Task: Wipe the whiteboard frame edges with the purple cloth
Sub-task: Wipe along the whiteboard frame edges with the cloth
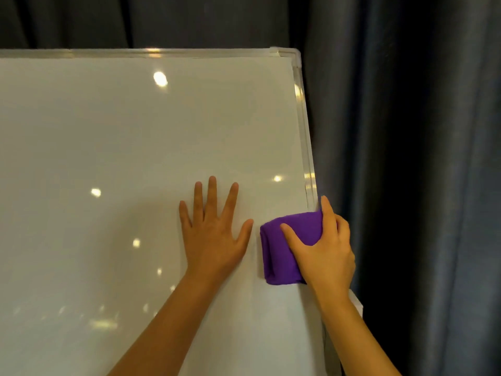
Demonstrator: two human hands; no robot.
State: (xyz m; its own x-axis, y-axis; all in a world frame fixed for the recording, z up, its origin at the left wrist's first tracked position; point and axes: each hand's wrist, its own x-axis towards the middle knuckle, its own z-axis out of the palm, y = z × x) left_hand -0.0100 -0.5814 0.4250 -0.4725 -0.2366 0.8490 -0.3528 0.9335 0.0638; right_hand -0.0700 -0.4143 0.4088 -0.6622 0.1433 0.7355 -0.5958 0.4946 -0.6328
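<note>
Gleaming whiteboard point(135, 145) against dark curtains point(406, 131)

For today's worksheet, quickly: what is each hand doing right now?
Left hand: open, flat on the whiteboard, holding nothing.
Right hand: closed on the purple cloth, at the board's right frame edge.

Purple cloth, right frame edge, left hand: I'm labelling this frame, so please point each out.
purple cloth point(282, 253), head view, folded front face.
right frame edge point(305, 137), head view, bare metal strip.
left hand point(214, 234), head view, back of hand.
</note>
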